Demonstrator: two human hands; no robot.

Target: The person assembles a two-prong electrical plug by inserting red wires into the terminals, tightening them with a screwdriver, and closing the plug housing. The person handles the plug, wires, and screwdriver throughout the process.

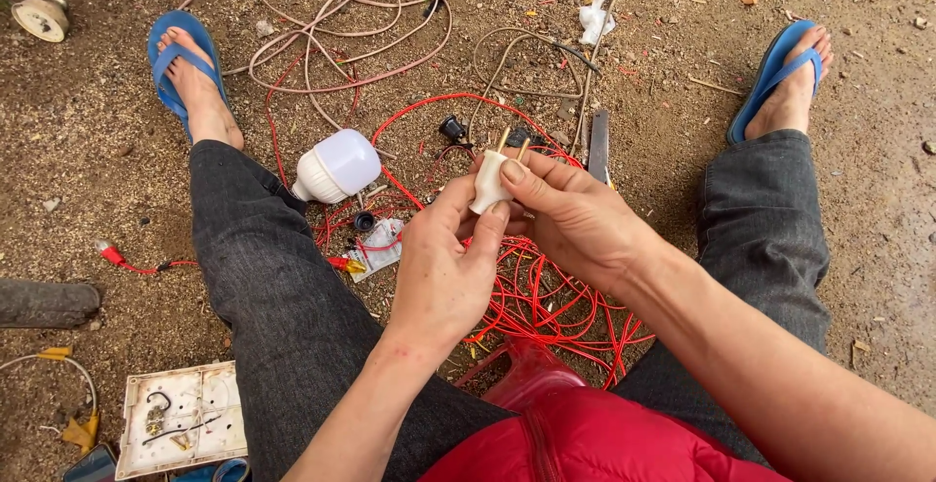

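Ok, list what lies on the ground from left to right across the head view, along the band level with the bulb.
Red-tipped clip lead → white bulb → white two-pin plug held by both hands → flat dark tool.

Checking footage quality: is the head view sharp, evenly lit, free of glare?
Head view: soft, even daylight, no hard shadows; the white two-pin plastic plug between left hand and right hand is sharp; mild sheen on the white LED bulb; wide-angle stretching at edges.
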